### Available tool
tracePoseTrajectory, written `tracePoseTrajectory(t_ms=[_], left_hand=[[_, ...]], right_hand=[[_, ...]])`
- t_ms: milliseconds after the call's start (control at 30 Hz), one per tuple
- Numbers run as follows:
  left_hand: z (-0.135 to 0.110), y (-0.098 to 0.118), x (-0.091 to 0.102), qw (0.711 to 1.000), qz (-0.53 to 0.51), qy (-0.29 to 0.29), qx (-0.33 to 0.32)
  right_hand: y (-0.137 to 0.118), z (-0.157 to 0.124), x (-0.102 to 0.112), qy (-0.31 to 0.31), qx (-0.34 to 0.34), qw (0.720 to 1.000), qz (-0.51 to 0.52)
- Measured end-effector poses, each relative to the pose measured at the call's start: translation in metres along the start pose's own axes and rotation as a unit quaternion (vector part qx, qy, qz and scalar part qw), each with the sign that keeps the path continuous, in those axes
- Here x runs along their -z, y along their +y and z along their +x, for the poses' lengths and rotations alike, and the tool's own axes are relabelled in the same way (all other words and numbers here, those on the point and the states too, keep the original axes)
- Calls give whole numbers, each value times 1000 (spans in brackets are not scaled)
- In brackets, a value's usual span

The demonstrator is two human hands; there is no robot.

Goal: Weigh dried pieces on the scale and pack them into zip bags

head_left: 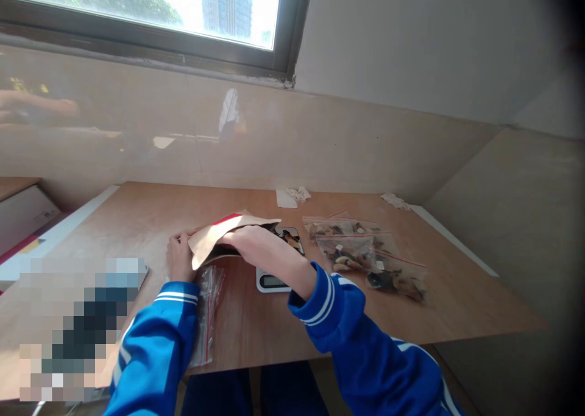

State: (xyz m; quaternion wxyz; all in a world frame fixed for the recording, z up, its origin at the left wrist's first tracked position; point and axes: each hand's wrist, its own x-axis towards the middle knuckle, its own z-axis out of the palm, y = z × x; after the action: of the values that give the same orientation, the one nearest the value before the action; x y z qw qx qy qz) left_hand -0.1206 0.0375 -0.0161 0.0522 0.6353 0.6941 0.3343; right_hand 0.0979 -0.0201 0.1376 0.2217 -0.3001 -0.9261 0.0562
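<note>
A brown paper pouch point(214, 236) with a red top edge lies tilted over a small digital scale point(274, 279). My left hand point(179, 259) pinches the pouch's near left corner. My right hand point(244, 238) reaches into the pouch's open mouth, its fingers hidden inside. Dark and tan pieces point(292, 240) sit on the scale's platform just right of the pouch. Both arms wear blue sleeves with white stripes.
Three clear zip bags point(365, 257) of mixed dried pieces lie right of the scale. An empty clear zip bag point(208, 312) lies near the table's front edge. Crumpled paper scraps point(295, 195) sit at the back. White boards and a box point(27, 221) stand at the left.
</note>
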Motion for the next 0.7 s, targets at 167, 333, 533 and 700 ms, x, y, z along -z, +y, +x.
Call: tracePoseTrajectory(t_ms=[167, 333, 533, 700], left_hand=[[2, 0, -3, 999, 40, 12, 14], [1, 7, -3, 995, 94, -23, 32], [2, 8, -4, 995, 89, -31, 38], [2, 7, -5, 996, 82, -26, 38]], right_hand=[[1, -31, 33, 210, -67, 965, 144], [12, -68, 6, 351, -171, 893, 225], [28, -92, -52, 272, -209, 932, 113], [32, -86, -67, 149, -212, 964, -63]])
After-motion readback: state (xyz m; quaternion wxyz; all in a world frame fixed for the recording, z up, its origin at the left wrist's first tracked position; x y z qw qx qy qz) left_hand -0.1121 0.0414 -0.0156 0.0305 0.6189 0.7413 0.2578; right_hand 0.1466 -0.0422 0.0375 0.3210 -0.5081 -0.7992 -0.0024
